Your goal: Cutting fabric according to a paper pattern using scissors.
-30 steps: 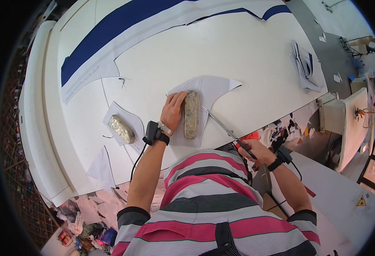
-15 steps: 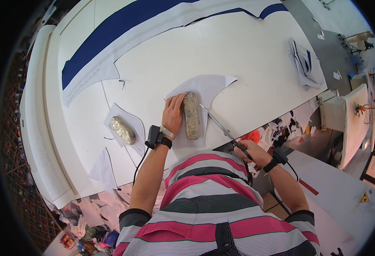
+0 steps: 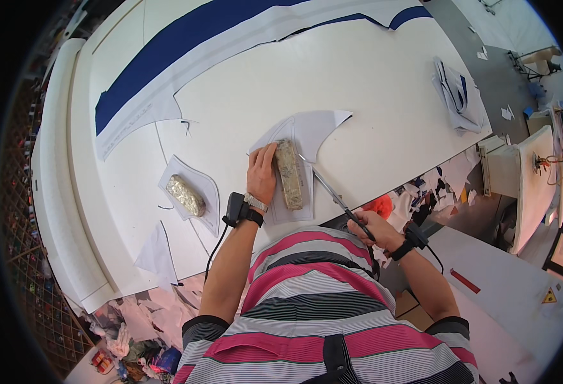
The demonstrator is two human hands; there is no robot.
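A curved pale paper pattern piece [image 3: 320,128] lies on the white table with an oblong mottled weight [image 3: 289,176] on it. My left hand [image 3: 261,176] presses on the piece just left of that weight, fingers lying flat and touching its edge. My right hand [image 3: 372,227] grips long scissors [image 3: 336,198] by the handle at the table's near edge; their blades point up-left across the piece's right edge, beside the weight. A second, smaller weight [image 3: 185,194] rests on another pattern piece [image 3: 208,192] to the left, near a small loose pale piece [image 3: 153,256].
A long dark blue and white strip [image 3: 134,77] spans the table's [image 3: 371,77] back, a folded bundle [image 3: 457,96] sits at its right, and a white roll [image 3: 61,166] lines its left. Scraps [image 3: 157,310] lie below the edge. A padded board [image 3: 531,179] stands at right.
My right hand and the scissors have moved slightly up and left. My left hand stays by the weight, fingers still on the piece. The whole view has shifted slightly.
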